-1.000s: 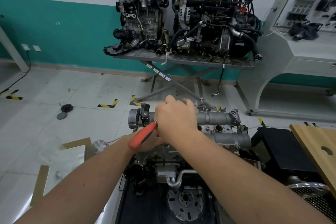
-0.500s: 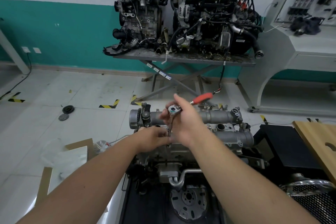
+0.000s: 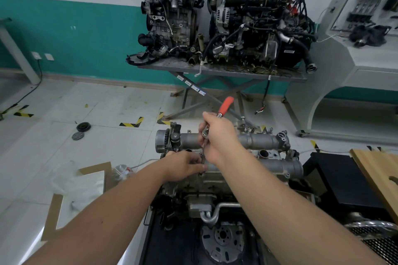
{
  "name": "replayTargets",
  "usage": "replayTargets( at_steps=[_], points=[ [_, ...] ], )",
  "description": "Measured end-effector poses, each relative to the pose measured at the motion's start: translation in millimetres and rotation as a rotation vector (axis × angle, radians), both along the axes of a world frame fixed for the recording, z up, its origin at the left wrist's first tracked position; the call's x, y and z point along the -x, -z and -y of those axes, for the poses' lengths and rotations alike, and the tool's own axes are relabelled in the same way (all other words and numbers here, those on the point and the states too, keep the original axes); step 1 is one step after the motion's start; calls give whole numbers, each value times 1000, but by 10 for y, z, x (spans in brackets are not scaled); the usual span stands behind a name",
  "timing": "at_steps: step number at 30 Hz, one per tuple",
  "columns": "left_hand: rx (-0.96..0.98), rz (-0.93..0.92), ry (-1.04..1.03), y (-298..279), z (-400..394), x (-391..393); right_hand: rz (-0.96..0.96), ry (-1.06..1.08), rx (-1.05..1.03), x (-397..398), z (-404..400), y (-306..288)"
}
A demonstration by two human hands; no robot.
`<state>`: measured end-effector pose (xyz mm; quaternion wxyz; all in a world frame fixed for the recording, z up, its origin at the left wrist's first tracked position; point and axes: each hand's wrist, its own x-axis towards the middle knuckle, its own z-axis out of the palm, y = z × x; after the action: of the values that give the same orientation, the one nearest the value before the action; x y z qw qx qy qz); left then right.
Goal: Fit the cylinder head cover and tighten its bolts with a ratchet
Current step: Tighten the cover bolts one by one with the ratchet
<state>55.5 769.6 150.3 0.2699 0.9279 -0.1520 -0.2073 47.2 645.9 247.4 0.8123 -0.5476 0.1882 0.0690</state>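
Grey cast-aluminium cylinder head cover [image 3: 265,141] sits on top of the engine at centre frame, long axis running left to right.

Right hand [image 3: 219,137] is wrapped around the head end of the chrome ratchet with orange-red handle [image 3: 217,117]. The handle sticks up and to the right, past the knuckles; the round ratchet head shows just left of the fingers. A thin steel extension bar [image 3: 204,153] drops from the ratchet head down to the near edge of the cover.

Left hand [image 3: 185,164] is at the lower end of that bar, fingertips pinching it just above the cover. Socket and bolt are hidden by the fingers, so I cannot tell whether it is seated.

Behind, upper centre of frame: two dirty grey and black engines on a grey metal scissor-leg table [image 3: 224,70] against a white and teal wall. Black round discs [image 3: 83,128] lie on the white tiled floor at mid left. A cardboard sheet with clear plastic [image 3: 84,183] lies lower left. A pale wooden board [image 3: 381,170] is at the right edge.
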Motion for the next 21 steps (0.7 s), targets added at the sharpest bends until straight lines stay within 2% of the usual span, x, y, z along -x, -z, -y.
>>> replayTargets(
  at_steps=[3,6,8,11,12,17,21],
  points=[
    [6,-18,16,-16,-5,5,58,61,-10,49,-28,31],
    [4,-36,11,1,-19,10,68,11,62,53,-6,9],
    [15,-36,-11,19,-20,8,85,-113,174,42,52,-18],
    [30,-33,-36,35,-14,6,141,-422,411,36,129,-77],
    [39,-34,-37,36,-15,10,154,-482,420,38,134,-75],
    [28,-9,-16,-26,-13,62,148,-494,69,86,133,63],
    [3,1,-20,-40,-15,65,163,-586,77,80,204,50]
  ],
)
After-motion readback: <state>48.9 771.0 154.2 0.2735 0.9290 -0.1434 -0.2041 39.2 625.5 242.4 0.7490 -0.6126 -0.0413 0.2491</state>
